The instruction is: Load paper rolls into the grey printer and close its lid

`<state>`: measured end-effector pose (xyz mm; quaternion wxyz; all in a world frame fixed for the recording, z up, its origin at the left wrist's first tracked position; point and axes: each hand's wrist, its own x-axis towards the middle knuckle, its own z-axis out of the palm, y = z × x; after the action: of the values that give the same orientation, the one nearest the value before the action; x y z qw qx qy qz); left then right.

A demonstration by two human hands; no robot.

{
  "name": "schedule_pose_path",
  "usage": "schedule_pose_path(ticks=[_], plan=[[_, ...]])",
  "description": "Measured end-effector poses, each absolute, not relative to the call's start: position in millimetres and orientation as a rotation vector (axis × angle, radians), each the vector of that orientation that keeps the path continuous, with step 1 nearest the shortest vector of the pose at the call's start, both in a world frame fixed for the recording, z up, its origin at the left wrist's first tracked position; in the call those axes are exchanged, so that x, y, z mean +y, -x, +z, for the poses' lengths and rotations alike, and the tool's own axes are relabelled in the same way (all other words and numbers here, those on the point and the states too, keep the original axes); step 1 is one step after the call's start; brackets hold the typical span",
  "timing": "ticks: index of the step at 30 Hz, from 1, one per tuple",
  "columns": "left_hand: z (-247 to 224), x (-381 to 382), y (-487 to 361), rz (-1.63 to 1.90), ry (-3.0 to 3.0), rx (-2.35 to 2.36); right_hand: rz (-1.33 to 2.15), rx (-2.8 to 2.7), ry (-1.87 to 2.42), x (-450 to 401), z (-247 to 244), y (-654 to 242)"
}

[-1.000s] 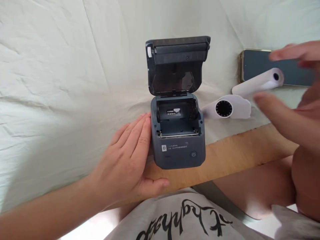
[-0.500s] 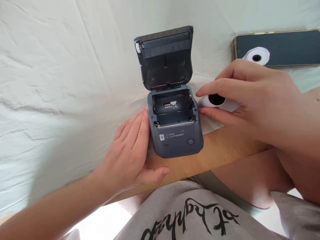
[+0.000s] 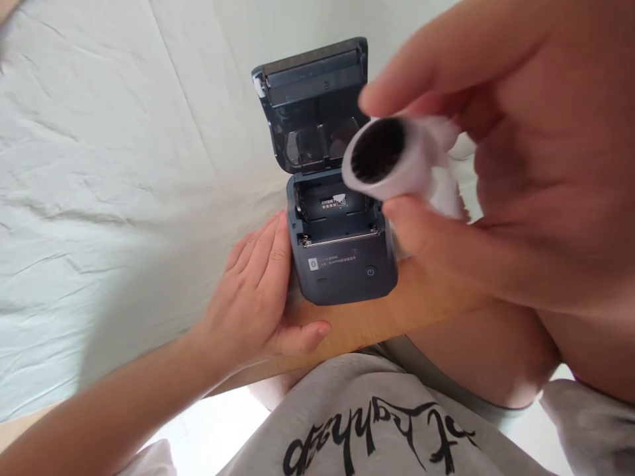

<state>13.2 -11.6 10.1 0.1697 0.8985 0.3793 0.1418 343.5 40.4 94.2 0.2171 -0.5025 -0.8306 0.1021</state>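
A dark blue label printer (image 3: 342, 264) stands near the front edge of the table, its lid (image 3: 312, 99) raised and the paper bay showing. My left hand (image 3: 258, 284) rests against the printer's left side, fingers stretched out and thumb apart. Up close to the camera, my right hand (image 3: 496, 158) grips a white paper roll (image 3: 421, 165) between thumb and fingers. The roll's dark hollow core faces left. It hangs above the printer's right side, covering part of the bay and lid.
A pale, wrinkled cloth (image 3: 124, 132) covers the table. Along the front runs a bare wooden edge (image 3: 411, 291), with my legs and grey shirt (image 3: 357, 403) just below. Part of another white object (image 3: 464, 147) shows behind my right hand.
My right hand has lifted the paper roll from beside the printer, up towards the camera and left. It now hides the phone. My left hand stays against the printer.
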Motion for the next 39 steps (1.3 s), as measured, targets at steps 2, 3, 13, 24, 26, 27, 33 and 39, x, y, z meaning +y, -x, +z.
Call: schedule_pose_path(ticks=[2, 3, 13, 24, 26, 27, 33, 39], plan=[[10.8, -11.7, -14.4, 0.416, -2.556, 1.074, 0.296, -2.339, 1.319, 43.5, 90.9, -331.8], [11.0, -11.9, -15.2, 0.42, -2.555, 1.074, 0.296, -2.381, 1.305, 45.4, 88.2, -326.7], [7.5, -15.5, -17.8, 0.475, -2.594, 1.028, 0.462, -2.397, 1.215, 60.3, 59.1, -323.4], [7.2, -21.9, -30.2, 0.693, -2.548, 1.03, 0.571, -2.478, 1.035, 43.7, 68.9, -352.1], [7.8, -22.7, -30.9, 0.627, -2.564, 1.042, 0.569, -2.454, 1.149, 49.0, 62.7, -354.3], [8.2, -22.8, -30.8, 0.578, -2.566, 1.057, 0.565, -2.442, 1.181, 52.9, 59.6, -355.7], [9.1, -22.2, -29.6, 0.603, -2.522, 1.036, 0.559, -2.334, 1.225, 69.3, 54.6, -363.0], [13.7, -22.0, -29.9, 0.552, -2.54, 1.029, 0.618, -2.181, 1.146, 53.0, 55.4, -359.4]])
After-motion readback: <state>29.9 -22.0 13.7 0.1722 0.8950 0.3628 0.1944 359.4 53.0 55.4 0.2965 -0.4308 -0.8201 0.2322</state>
